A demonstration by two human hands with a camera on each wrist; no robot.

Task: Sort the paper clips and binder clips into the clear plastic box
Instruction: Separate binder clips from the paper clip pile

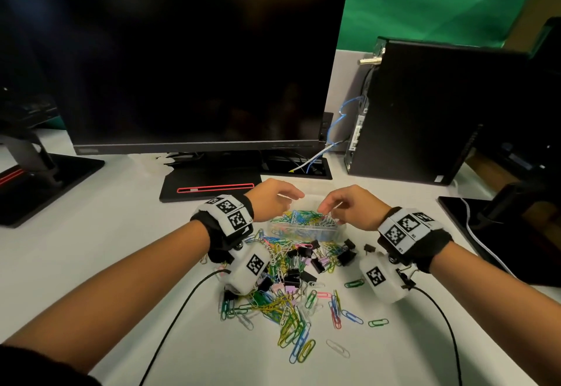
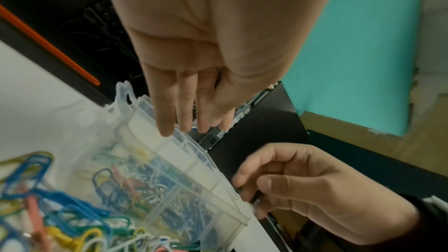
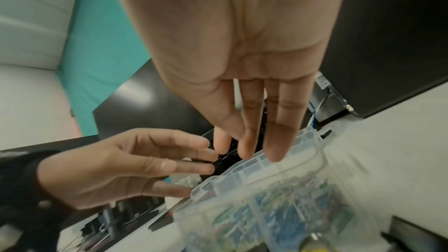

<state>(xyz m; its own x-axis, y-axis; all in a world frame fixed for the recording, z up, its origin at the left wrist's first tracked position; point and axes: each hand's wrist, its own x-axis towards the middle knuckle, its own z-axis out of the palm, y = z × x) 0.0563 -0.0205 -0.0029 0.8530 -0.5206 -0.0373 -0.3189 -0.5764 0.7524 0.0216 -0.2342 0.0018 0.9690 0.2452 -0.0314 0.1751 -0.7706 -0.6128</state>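
At frame centre, both hands, left hand and right hand, were held relaxed and empty-looking over the clear plastic box, seemingly for paper clips to be dropped in.

Both hands, left and right, hover, fingers seemingly relaxed.

The box is clear, smooth plastic, slightly cloudy at its ribbed rim; the paper clips look like wire with a glossy coloured coating, and the binder clips like painted metal, black or pastel. The table is smooth, matt white; the monitor has a dark, faintly reflective screen in matt black plastic; the wristbands look like black cloth.
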